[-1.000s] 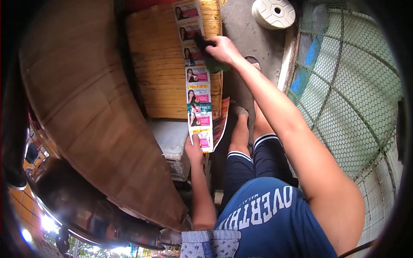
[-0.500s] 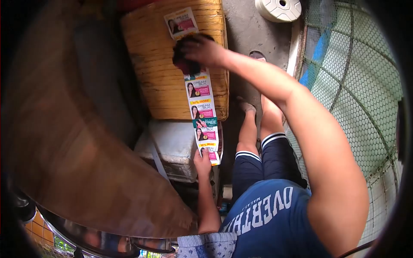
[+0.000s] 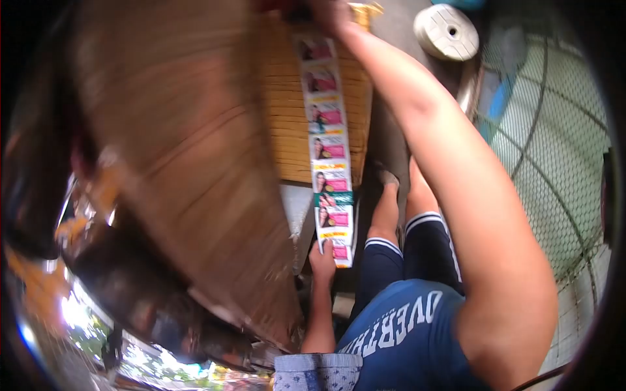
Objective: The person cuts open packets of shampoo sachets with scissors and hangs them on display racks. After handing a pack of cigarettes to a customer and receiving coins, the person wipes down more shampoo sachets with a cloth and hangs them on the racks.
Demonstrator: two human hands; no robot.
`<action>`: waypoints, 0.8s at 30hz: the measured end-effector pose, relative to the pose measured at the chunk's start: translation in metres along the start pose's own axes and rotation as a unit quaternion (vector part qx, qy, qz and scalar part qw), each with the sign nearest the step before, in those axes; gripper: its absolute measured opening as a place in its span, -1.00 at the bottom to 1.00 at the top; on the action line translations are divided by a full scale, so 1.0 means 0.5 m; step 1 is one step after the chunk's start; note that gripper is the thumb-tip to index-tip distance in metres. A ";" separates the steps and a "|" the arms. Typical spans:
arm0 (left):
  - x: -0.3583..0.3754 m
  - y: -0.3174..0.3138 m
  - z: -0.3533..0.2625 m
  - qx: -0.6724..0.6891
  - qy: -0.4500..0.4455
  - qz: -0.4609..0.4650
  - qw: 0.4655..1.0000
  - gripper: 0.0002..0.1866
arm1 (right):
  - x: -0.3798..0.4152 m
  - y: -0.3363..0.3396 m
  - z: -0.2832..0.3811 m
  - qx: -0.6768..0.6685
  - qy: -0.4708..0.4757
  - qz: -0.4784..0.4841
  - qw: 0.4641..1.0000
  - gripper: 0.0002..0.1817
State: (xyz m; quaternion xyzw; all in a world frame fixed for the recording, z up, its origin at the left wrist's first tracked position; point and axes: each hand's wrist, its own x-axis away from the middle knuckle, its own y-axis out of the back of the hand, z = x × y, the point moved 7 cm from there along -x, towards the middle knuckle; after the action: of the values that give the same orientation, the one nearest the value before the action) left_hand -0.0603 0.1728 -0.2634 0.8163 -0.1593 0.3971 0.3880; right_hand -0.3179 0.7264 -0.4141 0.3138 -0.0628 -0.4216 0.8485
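A long strip of joined sachets [image 3: 330, 150] with pink labels and a woman's picture hangs over the yellow-brown wooden surface [image 3: 290, 117]. At its near end my left hand [image 3: 322, 259] pinches the lowest sachet. My right hand [image 3: 329, 16] is at the top edge of the view, by the strip's far end, blurred and partly cut off. A dark thing sits beside or under it, too blurred to make out, and its fingers are hidden.
A large brown wooden board [image 3: 176, 130] fills the left side. A pale box [image 3: 295, 202] is beside my left hand. A round white weight-like object [image 3: 450, 31] lies on the floor at the upper right, near a wire mesh [image 3: 554, 130].
My right hand has moved farther up and away along the strip, with more sachets now showing. My left hand still holds the near end. The whole view has shifted.
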 end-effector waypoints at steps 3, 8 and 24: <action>0.042 0.014 -0.072 0.023 -0.009 0.067 0.997 -0.76 | -0.001 0.071 -0.052 -0.090 -0.166 0.071 0.979 -0.63; 0.059 0.060 -0.212 0.080 -0.064 0.191 0.976 -0.71 | 0.198 0.159 -0.032 -0.365 -0.290 0.104 0.878 -0.69; 0.327 0.149 -0.243 0.407 -0.003 0.347 0.845 -0.54 | 0.345 0.166 0.230 -0.388 -0.269 0.022 0.881 -0.67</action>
State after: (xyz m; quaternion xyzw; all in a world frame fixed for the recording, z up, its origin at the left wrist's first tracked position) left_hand -0.0631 0.2248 -0.0528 0.7938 -0.2572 0.5323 -0.1430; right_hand -0.1947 0.5781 -0.3012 -0.1678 -0.1269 -0.4615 0.8618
